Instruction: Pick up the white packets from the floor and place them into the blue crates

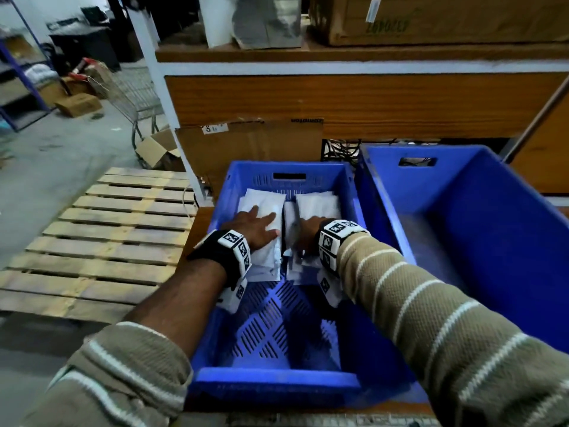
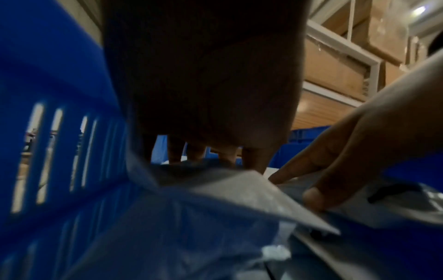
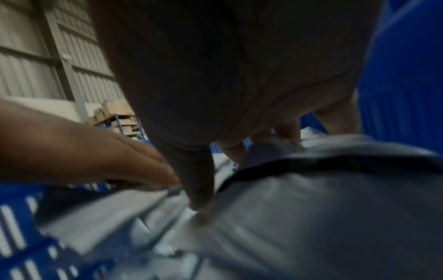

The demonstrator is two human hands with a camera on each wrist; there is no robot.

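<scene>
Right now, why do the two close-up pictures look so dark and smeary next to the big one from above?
Head view: fairly sharp and evenly lit, edges bent by the wide lens, with the left hand flat on white packets in the blue crate. Left wrist view: the shadowed palm fills the top and the packet is soft. Right wrist view: blurred throughout, the right hand a dark mass.

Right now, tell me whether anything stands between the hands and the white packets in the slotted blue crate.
Nothing visible does. The left hand rests flat on the left stack of white plastic packets inside the slotted blue plastic crate; the right hand touches the right stack.
</scene>
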